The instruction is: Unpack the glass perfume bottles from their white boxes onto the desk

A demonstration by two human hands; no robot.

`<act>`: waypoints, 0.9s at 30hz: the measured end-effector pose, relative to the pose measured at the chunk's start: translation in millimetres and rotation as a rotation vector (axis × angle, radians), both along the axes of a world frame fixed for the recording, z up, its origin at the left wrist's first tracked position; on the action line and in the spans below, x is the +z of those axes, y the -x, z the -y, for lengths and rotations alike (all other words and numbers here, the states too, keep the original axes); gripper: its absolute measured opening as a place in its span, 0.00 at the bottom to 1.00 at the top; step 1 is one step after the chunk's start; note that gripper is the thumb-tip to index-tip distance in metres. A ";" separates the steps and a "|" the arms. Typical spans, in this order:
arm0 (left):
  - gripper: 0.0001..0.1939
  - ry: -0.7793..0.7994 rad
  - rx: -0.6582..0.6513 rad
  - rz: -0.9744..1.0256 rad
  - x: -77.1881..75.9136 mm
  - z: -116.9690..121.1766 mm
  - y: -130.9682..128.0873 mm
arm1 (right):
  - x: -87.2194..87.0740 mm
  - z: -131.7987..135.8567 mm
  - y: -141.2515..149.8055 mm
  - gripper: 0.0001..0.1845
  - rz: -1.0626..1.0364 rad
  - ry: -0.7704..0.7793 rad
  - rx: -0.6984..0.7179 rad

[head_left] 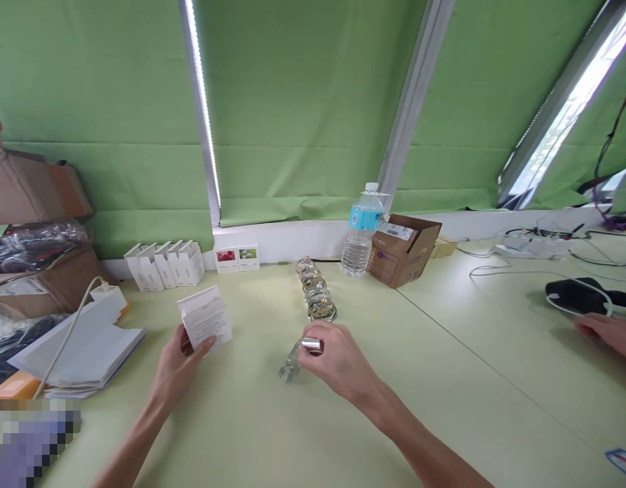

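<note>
My left hand grips a white carton — its print too small to read — while my right hand pinches the silver cap of a small glass bottle.

Readable text: none; all print is too small or blurred to make out.
White carton: several lines of small dark print on the face shown, illegible.
Cardboard box: white sticker with a black barcode, its digits unreadable.
Water bottle: blue label, lettering blurred.
</note>
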State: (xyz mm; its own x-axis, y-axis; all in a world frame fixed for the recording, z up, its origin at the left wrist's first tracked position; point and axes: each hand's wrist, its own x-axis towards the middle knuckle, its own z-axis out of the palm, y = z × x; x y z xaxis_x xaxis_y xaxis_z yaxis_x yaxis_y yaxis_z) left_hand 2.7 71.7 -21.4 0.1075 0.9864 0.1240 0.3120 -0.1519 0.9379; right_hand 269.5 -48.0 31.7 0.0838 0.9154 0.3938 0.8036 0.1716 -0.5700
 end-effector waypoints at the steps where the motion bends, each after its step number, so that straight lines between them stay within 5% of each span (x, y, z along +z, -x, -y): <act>1: 0.26 0.008 0.007 -0.013 -0.5 -0.4 0.3 | 0.0 0.1 0.6 0.09 0.001 -0.005 0.002; 6: 0.36 -0.053 0.118 -0.169 1.3 -0.2 -0.6 | 0.0 0.6 4.2 0.10 0.021 -0.012 0.035; 10: 0.52 -0.235 0.323 -0.289 18.1 15.8 -9.7 | -2.6 2.2 8.3 0.09 0.019 0.006 0.051; 14: 0.50 -0.832 0.420 -0.382 33.5 45.3 -23.5 | -8.9 1.2 15.0 0.06 0.032 0.005 0.032; 16: 0.39 -0.962 0.340 -0.420 31.4 58.5 -32.0 | -11.6 0.0 19.4 0.06 0.053 -0.005 0.032; 18: 0.27 -0.947 0.082 -0.475 22.8 68.4 -42.4 | -12.8 -1.0 23.8 0.06 0.070 -0.014 0.049; 21: 0.25 -0.721 -0.171 -0.537 6.9 78.6 -59.5 | -11.9 -1.5 29.0 0.06 0.072 -0.023 0.067; 23: 0.27 -0.546 -0.249 -0.544 0.3 83.5 -68.7 | -10.2 -1.5 30.8 0.06 0.061 -0.020 0.071; 27: 0.14 -0.377 -0.318 -0.534 -0.7 88.3 -76.0 | -7.2 -1.9 31.2 0.06 0.023 -0.023 0.093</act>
State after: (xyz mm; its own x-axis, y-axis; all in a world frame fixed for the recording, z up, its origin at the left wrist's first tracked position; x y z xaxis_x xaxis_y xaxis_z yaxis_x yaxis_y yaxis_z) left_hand 78.7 -16.6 -22.1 0.5231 0.7979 0.2997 0.5995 -0.5944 0.5361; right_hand 238.3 -46.1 24.6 -0.0105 0.9094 0.4159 0.7962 0.2592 -0.5466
